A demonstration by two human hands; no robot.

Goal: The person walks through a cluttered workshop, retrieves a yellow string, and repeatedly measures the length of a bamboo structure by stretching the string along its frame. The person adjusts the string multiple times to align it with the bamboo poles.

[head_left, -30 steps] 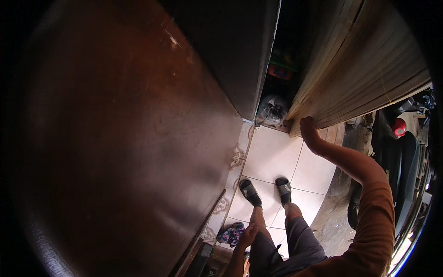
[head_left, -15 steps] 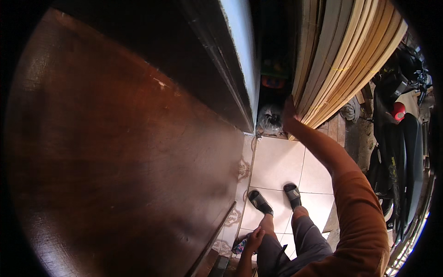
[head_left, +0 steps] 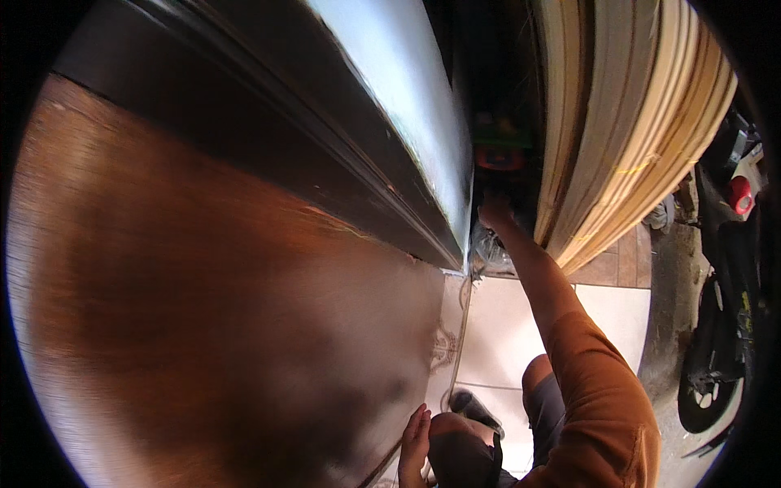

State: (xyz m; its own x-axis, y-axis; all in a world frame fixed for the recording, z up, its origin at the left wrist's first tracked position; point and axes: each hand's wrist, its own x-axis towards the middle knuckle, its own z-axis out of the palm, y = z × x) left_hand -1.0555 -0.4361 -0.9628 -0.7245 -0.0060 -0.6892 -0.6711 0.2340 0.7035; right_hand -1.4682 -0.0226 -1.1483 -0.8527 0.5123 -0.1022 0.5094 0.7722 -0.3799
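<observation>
So the right hand (head_left: pixel 495 211) is stretched out into a dim gap, right at the clear plastic bag (head_left: pixel 491 254), which sits on the near side of those fingers. It's too dark in there to tell if they're grasping it or just touching. Just beyond the fingertips there's some orange thing (head_left: pixel 499 158), pretty murky too. Right of those fingers stands a thick bundle of wooden strips (head_left: pixel 643 138) with yellow ties, and to their left is a pale wall edge (head_left: pixel 407 89). The left hand (head_left: pixel 415 443) is way back near the person's knee (head_left: pixel 457 424), fingers released, straight and kept close together, with a big brown wooden panel (head_left: pixel 244 325) off to their left. Light floor tiles (head_left: pixel 504 325) lie between the two hands, and a motorbike (head_left: pixel 724 325) is well off to the right of both.
</observation>
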